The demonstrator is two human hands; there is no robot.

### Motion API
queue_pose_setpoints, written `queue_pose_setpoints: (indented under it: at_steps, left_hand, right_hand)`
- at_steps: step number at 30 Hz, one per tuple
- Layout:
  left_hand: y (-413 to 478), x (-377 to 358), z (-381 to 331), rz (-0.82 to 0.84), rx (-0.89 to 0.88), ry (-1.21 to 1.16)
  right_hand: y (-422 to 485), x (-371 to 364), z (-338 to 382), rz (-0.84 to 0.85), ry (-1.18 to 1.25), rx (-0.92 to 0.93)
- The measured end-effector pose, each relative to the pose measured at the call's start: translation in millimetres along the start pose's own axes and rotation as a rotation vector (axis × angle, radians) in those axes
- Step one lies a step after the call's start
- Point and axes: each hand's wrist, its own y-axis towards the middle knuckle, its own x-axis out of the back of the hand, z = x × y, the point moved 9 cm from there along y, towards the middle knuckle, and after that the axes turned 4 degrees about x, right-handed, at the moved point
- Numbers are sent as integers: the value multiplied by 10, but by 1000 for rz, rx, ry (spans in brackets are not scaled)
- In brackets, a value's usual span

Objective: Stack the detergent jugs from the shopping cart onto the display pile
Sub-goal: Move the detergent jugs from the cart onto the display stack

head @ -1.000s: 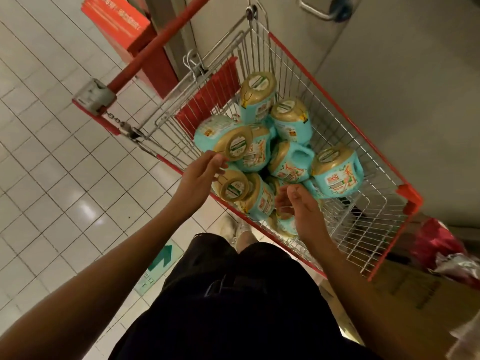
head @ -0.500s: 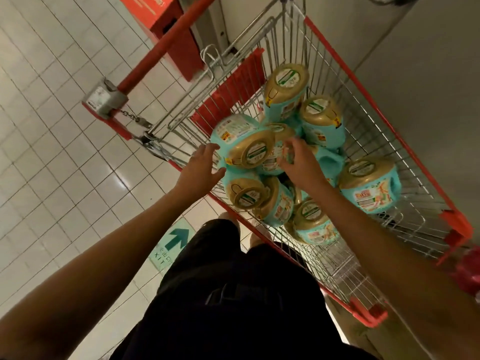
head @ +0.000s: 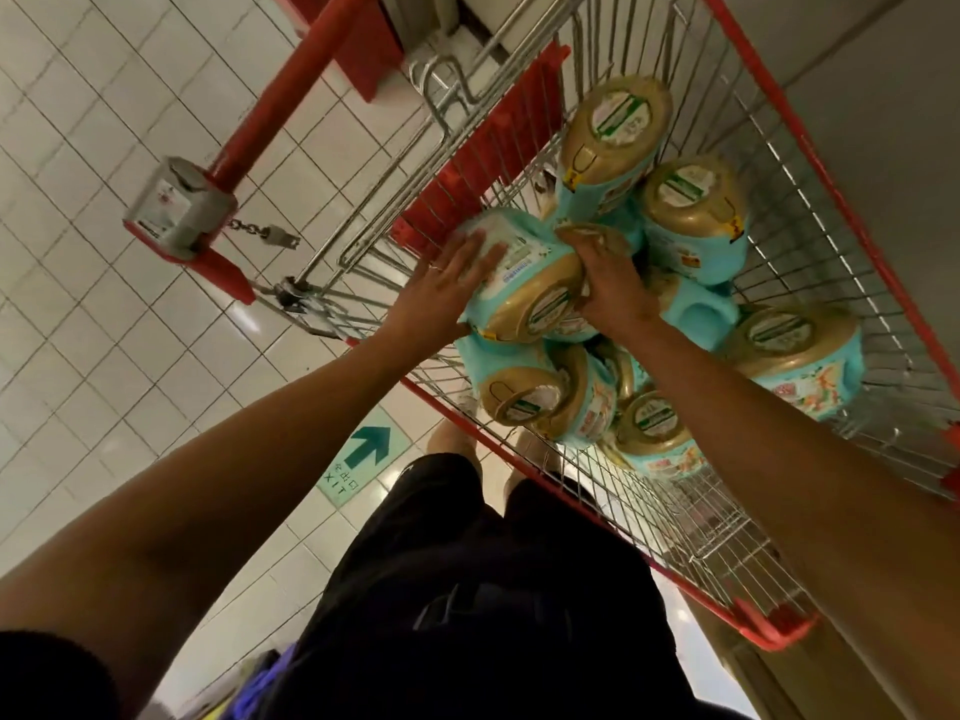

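Several turquoise detergent jugs with gold tops lie heaped in a wire shopping cart [head: 691,532] with red trim. The top jug [head: 524,280] lies on its side at the near-left of the heap. My left hand [head: 441,293] presses flat against its left side with straight fingers. My right hand [head: 605,275] grips its far side near the gold top, fingers curled over it. Other jugs stand or lie behind it [head: 696,220] and below it [head: 519,392]. The display pile is out of view.
The cart's red handle bar [head: 291,90] with a grey coin lock [head: 179,210] and chain runs at the upper left. White floor tiles with a green exit arrow sticker [head: 363,454] lie on the left. A grey wall [head: 883,122] runs along the cart's right side.
Both hands have moved forward into the cart and closed in on the top jug. The left hand went from hovering beside it to pressing on it; the right hand now grips it.
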Motion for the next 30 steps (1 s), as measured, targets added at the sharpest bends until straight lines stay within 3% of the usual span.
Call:
queue_pose_setpoints:
  at_steps: [5, 9, 12, 14, 19, 26, 30]
  left_hand:
    - [46, 125, 135, 53, -77, -239]
    - [-35, 456, 190, 181, -146, -567]
    - [-139, 606, 182, 366, -41, -762]
    - [-222, 692, 126, 458, 17, -974]
    - [-462, 780, -152, 470, 161, -1308]
    - [-408, 955, -443, 372, 251, -1566]
    - [-377, 1098, -667, 327, 299, -1654]
  right_hand:
    - [-79, 42, -82, 12, 154, -11]
    - [-95, 214, 57, 129, 284, 11]
    - [-206, 353, 227, 211, 391, -2]
    - [-367, 399, 417, 228, 642, -58]
    - [-713, 372, 777, -76, 1235, -229]
    - [-1246, 496, 997, -569, 1192, -337]
    - [-1512, 520, 1058, -714, 1308, -424]
